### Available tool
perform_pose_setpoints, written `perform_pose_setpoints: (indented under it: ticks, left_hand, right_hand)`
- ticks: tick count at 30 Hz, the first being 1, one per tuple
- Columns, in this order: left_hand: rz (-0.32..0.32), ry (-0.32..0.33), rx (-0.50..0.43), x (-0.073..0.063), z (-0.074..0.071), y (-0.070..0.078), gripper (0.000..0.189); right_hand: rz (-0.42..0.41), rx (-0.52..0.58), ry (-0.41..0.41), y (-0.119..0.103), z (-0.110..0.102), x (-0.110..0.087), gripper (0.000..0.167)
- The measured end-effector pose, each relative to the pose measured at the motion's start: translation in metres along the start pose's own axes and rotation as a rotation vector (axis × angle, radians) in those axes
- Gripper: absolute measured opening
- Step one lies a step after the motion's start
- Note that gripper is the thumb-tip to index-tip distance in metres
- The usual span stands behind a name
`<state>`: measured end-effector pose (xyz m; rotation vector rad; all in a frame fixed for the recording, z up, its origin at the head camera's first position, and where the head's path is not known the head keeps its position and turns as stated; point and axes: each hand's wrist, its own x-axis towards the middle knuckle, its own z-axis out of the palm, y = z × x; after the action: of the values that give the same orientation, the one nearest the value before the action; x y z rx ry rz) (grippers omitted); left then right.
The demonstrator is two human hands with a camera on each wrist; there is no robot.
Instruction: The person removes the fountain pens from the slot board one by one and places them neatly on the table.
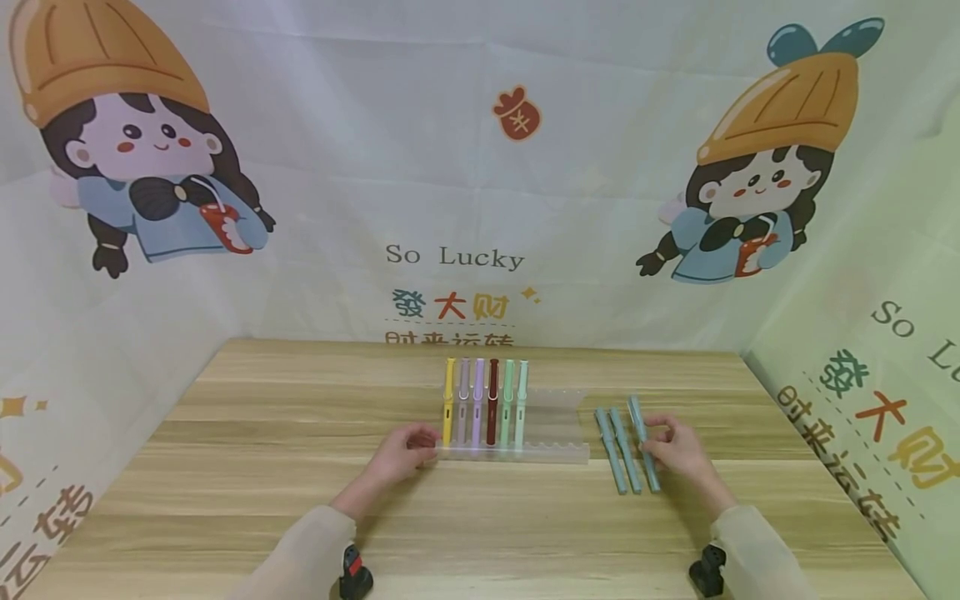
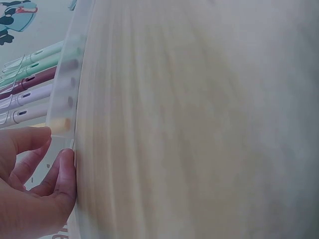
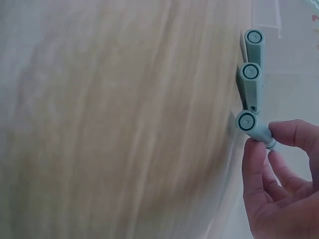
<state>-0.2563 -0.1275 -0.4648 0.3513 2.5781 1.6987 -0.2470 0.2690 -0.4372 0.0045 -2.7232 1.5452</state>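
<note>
A clear pen rack (image 1: 558, 453) stands at the middle of the table, with several capped pens lying side by side in its left part: yellow (image 1: 447, 421), two purple shades, a dark red pen (image 1: 492, 417) and two light greens. At the rack's left end, my left hand (image 1: 408, 450) grips the corner beside the yellow pen, thumb and fingers bent about it. To the right of the rack lie two blue-green pens (image 1: 610, 450). My right hand (image 1: 678, 450) pinches a third blue-green pen (image 3: 258, 130) between thumb and fingers; its cap end tilts slightly up.
The wooden table (image 1: 262, 433) reaches back to a printed cloth backdrop (image 1: 337, 167), which also hangs at both sides. Slots in the right part of the rack hold no pens. Dark wrist devices (image 1: 356, 573) sit on both sleeves.
</note>
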Motion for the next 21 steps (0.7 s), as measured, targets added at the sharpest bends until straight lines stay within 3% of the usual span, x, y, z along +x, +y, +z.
perform_pose_setpoints:
  ticks: [7,21]
  left_hand:
    - [0.015,-0.008,-0.009,-0.0003,-0.0010,-0.0002,0.018]
    - [0.001,-0.002,-0.007,-0.0003,-0.0003,-0.0005,0.018]
  right_hand:
    - [0.060,-0.037,-0.009,0.0024,0.0008,0.0005,0.041]
    - [0.081,-0.125,-0.042,0.0050,0.0022,0.0057,0.041]
